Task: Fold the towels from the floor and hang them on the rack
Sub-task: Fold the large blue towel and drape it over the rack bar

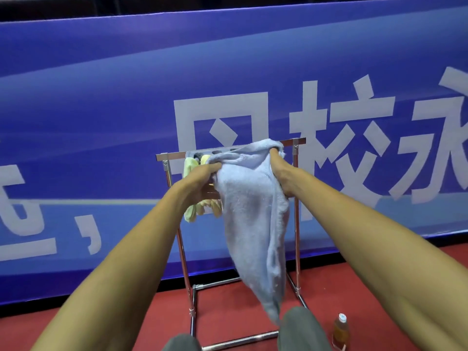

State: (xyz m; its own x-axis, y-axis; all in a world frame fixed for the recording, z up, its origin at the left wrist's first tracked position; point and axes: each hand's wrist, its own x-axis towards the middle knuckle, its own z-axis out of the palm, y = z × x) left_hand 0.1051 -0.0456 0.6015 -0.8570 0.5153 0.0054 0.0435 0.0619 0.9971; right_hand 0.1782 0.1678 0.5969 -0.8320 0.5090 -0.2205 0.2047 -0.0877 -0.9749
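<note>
Towel (253, 211) hangs lengthwise — both hands grip its top.

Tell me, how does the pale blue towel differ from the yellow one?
The pale blue towel is gripped by the left hand and right hand; the yellow towel already hangs on the rack. The pale blue towel reaches lower than the yellow towel. Both are soft cloth.
</note>
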